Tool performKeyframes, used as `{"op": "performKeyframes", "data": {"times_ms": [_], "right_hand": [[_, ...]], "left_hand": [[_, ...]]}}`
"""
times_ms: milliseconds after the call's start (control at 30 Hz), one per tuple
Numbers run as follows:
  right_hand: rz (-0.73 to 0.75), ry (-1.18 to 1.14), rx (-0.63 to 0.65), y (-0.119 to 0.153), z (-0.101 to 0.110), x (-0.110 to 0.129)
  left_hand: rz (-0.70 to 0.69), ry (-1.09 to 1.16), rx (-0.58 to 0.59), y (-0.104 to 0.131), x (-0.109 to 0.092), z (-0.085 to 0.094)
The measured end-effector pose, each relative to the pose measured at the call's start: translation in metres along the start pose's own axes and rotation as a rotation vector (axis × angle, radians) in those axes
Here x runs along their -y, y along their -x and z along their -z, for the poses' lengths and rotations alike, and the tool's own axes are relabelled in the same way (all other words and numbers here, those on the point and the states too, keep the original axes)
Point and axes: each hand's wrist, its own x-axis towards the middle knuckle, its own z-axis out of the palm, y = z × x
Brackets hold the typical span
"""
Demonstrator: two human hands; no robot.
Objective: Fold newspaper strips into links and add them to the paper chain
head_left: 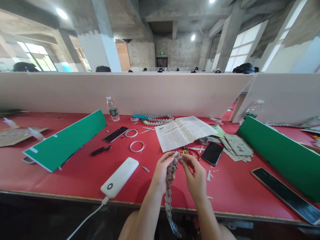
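Observation:
A long chain of folded paper links (168, 193) hangs from my left hand (159, 173), whose fingers are closed around its upper end. The tail drops past the table's front edge. With thumb and fingertips pinched, my right hand (197, 178) grips a small folded paper strip (180, 157) at the top of the chain. Whether that strip is inserted in the last link is too small to tell. Just behind my hands lie red-handled pliers (194, 153) and a printed newspaper sheet (182, 131). Another coiled folded-paper chain (160, 119) rests farther back.
Phones (212, 153) lie on the red table (82, 180). A white power bank (120, 178) trails a cable off the front edge. White rings (137, 146), cut paper pieces (237, 145) and a water bottle (113, 109) lie around. Green boards (67, 140) flank both sides; a white partition (150, 91) stands behind.

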Motion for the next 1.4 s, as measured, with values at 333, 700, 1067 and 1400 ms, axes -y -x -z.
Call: {"op": "performKeyframes", "data": {"times_ms": [333, 700, 1067, 1400], "right_hand": [[-0.333, -0.504, -0.051, -0.007, -0.005, 0.001], [-0.535, -0.794, -0.002, -0.011, 0.000, -0.003], [-0.253, -0.472, -0.180, -0.004, -0.004, -0.001], [-0.196, -0.339, -0.202, -0.005, 0.005, 0.001]], "left_hand": [[-0.070, 0.025, -0.030, -0.002, 0.007, -0.006], [-0.138, 0.150, -0.009, 0.000, 0.004, -0.009], [-0.099, 0.113, -0.003, 0.002, 0.008, -0.019], [-0.081, 0.100, 0.007, 0.001, 0.009, -0.017]]}}
